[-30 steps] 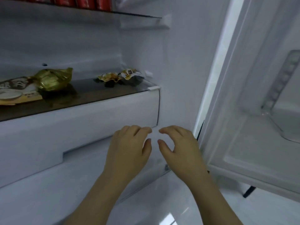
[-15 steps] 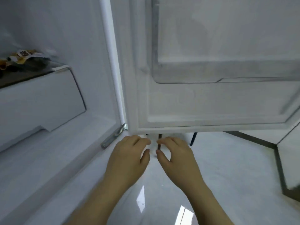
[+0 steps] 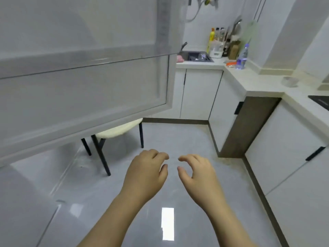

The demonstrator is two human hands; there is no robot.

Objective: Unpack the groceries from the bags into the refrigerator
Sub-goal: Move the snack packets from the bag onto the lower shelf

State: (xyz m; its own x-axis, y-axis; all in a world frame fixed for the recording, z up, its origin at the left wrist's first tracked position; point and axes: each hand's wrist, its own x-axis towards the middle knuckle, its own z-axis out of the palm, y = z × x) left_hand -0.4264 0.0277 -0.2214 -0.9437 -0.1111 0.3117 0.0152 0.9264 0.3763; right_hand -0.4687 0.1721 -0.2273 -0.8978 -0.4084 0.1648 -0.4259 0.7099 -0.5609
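The open refrigerator door [image 3: 85, 90] fills the upper left, its inner side facing me with a clear door shelf [image 3: 89, 61] that holds nothing. My left hand [image 3: 146, 173] and my right hand [image 3: 197, 175] hang side by side over the glossy floor, fingers loosely curled, holding nothing. The two hands are a short gap apart. No grocery bag and no inside of the refrigerator is in view.
A stool with a cream seat [image 3: 119, 131] and black legs stands behind the door's lower edge. White cabinets [image 3: 197, 93] and a countertop [image 3: 256, 82] run along the back and right, with a sink [image 3: 195, 57] and several bottles [image 3: 220, 41]. The tiled floor [image 3: 178, 139] lies ahead.
My view has swung right, away from the fridge shelves and past the door to the kitchen. Both hands stay together in front of me, holding nothing.
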